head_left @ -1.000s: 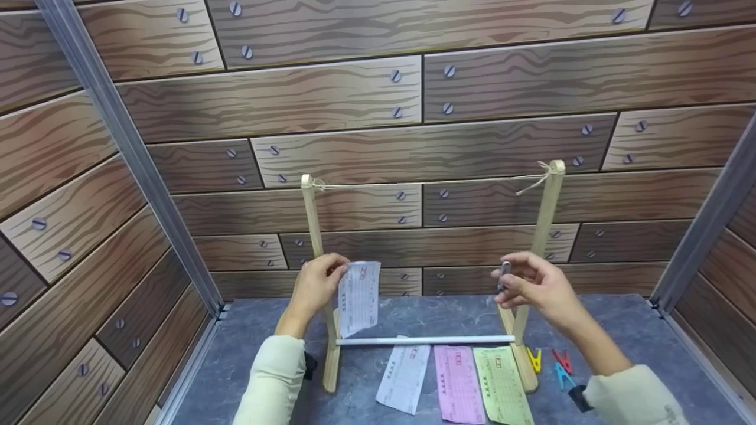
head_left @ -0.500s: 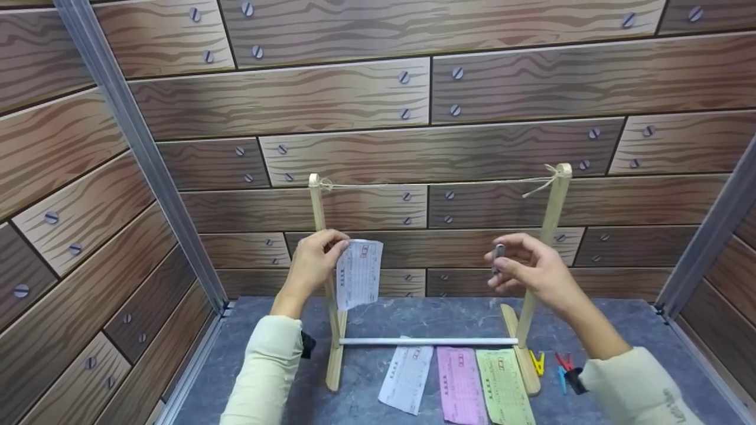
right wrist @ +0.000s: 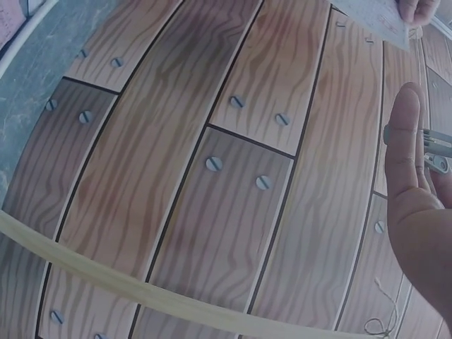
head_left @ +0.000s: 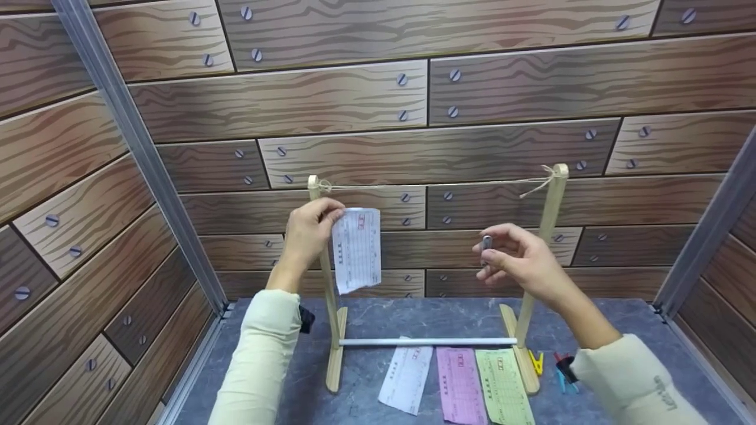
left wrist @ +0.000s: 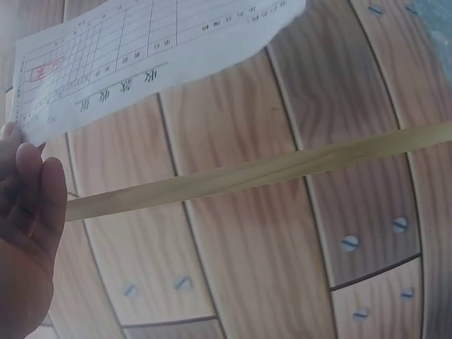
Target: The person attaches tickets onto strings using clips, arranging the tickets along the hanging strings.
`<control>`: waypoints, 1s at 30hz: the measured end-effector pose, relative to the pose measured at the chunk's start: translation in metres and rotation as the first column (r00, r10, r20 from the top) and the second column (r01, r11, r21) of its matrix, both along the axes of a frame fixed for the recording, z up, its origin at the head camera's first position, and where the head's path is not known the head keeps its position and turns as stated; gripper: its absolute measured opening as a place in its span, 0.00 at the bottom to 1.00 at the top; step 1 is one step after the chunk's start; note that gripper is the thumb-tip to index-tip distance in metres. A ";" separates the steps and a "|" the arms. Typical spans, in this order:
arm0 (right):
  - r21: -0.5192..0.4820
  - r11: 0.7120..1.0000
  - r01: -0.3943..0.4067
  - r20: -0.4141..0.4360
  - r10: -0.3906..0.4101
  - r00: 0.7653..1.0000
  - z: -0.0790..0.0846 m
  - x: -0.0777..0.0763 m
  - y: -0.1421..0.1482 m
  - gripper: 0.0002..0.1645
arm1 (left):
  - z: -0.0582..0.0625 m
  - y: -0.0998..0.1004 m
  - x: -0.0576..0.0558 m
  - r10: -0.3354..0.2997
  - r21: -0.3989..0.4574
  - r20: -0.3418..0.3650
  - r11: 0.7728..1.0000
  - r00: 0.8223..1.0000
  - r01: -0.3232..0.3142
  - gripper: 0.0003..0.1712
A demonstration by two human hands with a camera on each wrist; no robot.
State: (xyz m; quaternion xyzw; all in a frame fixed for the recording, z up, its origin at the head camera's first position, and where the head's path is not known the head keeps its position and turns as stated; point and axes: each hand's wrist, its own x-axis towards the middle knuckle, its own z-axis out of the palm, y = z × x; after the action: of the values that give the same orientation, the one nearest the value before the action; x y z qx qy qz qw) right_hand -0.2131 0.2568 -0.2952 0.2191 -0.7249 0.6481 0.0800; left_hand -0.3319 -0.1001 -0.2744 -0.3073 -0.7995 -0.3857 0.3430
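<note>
My left hand (head_left: 310, 230) pinches a white printed receipt slip (head_left: 358, 251) by its upper left corner. The slip hangs upright just below the string (head_left: 401, 186), beside the left wooden post, and its printed rows and red stamp show in the left wrist view (left wrist: 141, 60). My right hand (head_left: 520, 260) holds a grey clothespin (head_left: 486, 248) between thumb and fingers, left of the right post (head_left: 549, 212). In the right wrist view the grey clothespin (right wrist: 436, 162) is partly hidden behind the thumb. The string runs between both post tops, tied at each end.
A white slip (head_left: 406, 378), a pink slip (head_left: 462, 386) and a green slip (head_left: 505, 386) lie on the dark table. Right of the stand lie a yellow clothespin (head_left: 536, 362), a blue clothespin (head_left: 561, 381) and a partly covered red one. A white rod (head_left: 428, 342) joins the posts low down.
My left hand has risen with the white slip, from well below the string to just under it. My right hand has moved left and slightly up with the grey clothespin.
</note>
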 end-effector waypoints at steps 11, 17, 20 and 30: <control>0.031 1.000 0.003 -0.028 -0.002 1.000 0.007 -0.002 -0.007 0.20 | 0.027 0.006 -0.004 0.004 0.152 0.123 0.988 0.992 -0.023 0.14; 0.047 0.999 -0.005 -0.013 0.006 1.000 0.010 -0.001 -0.012 0.21 | 0.037 0.004 -0.002 0.116 0.116 0.269 0.982 0.956 -0.152 0.20; 0.040 0.999 0.000 -0.019 0.001 1.000 0.012 -0.001 -0.013 0.20 | 0.041 0.004 -0.001 0.153 0.077 0.291 0.980 0.945 -0.182 0.17; 0.052 0.998 -0.017 -0.020 0.018 1.000 0.015 -0.001 -0.015 0.20 | 0.048 0.006 -0.001 0.235 0.015 0.319 0.967 0.918 -0.253 0.05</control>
State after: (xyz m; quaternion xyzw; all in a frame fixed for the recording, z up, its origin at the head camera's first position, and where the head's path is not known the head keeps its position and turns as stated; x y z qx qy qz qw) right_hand -0.2140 0.2417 -0.2801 0.2342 -0.7388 0.6274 0.0758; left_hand -0.3330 -0.0939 -0.2264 -0.1300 -0.8648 -0.4062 0.2652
